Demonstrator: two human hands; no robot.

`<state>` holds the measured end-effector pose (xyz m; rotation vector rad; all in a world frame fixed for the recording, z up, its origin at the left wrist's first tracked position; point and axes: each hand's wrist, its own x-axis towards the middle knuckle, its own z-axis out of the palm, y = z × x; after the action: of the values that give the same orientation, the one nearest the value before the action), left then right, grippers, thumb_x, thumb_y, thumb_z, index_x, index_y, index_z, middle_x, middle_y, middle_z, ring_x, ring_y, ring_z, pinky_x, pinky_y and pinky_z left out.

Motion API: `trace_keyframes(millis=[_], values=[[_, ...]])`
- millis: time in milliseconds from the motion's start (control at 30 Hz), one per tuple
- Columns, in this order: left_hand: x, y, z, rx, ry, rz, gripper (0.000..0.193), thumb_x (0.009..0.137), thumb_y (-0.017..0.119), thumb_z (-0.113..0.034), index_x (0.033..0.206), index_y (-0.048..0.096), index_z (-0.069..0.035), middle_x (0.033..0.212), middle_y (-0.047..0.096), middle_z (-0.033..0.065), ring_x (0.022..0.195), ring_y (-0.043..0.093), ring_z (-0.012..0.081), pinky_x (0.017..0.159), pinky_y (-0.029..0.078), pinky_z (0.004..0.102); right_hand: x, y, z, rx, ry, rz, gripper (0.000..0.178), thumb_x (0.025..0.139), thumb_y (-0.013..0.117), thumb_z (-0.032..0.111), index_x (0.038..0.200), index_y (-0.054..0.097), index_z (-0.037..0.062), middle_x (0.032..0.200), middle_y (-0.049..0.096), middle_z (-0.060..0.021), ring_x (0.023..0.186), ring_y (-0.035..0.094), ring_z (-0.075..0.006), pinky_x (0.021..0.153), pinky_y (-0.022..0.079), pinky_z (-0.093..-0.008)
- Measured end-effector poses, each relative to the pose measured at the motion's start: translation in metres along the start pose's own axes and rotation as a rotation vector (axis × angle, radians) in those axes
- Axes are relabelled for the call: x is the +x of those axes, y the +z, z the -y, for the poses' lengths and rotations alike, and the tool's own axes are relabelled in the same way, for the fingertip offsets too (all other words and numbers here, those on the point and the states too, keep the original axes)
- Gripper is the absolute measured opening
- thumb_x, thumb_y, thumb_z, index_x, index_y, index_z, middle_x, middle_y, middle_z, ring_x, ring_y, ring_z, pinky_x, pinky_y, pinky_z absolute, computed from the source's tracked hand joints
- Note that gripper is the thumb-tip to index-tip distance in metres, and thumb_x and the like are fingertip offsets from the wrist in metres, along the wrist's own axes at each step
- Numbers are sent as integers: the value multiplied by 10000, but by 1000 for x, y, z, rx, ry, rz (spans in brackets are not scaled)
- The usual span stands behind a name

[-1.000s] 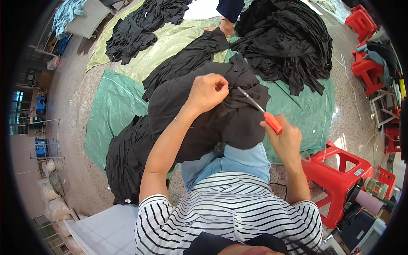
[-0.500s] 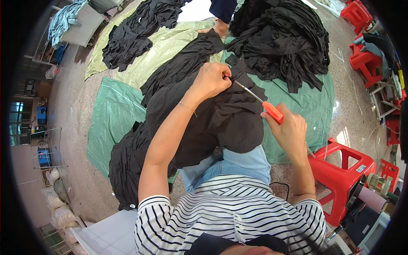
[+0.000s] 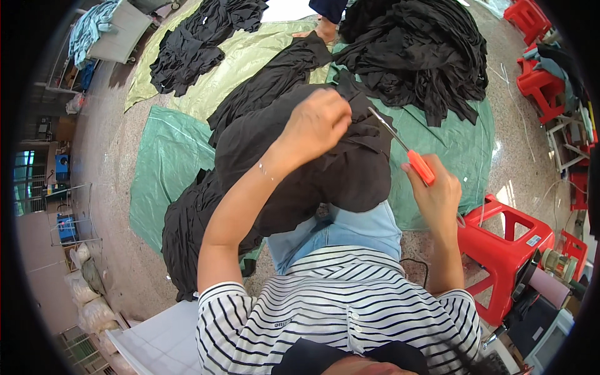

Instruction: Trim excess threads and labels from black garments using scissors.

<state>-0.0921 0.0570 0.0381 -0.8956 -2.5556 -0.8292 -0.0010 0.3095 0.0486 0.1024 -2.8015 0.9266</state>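
Observation:
My right hand [image 3: 435, 192] grips a slim tool [image 3: 422, 167] by its orange-red handle. Its thin metal shaft points up and left over the black cloth, its tip apart from my left hand. My left hand [image 3: 317, 125] is raised over the cloth with its fingers curled together, slightly blurred. Whatever it may pinch is hidden. Black garments [image 3: 300, 165] lie heaped across my lap and spill down to the left.
Green sheeting [image 3: 431, 159] and yellowish sheeting [image 3: 247, 56] cover the floor, bearing more black garments [image 3: 412, 56]. A red stool [image 3: 500, 247] stands at my right. Beyond the cloth shows another person's bare foot [image 3: 325, 29]. A white cart [image 3: 125, 31] stands far left.
My left hand has lifted off the black cloth, toward me. My right hand has drawn the tool to the right and slightly nearer, so the tip has left the left fingers.

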Motion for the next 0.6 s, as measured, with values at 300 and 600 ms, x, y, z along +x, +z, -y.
trace_keyframes(millis=[300,600], values=[[33,3,-1,-62,-282,670,275,701,765,-237,846,699,-13,797,687,172,775,677,321,702,525,411,-51,-12,-1,44,128,52,247,814,770,249,909,646,57,688,635,-140,609,631,-323,566,474,-366],[46,5,13,-194,-645,823,317,843,644,-199,670,535,43,529,440,70,518,456,149,518,373,369,-54,-9,16,44,-23,133,265,807,770,305,863,647,76,611,613,-124,536,600,-339,496,448,-392]])
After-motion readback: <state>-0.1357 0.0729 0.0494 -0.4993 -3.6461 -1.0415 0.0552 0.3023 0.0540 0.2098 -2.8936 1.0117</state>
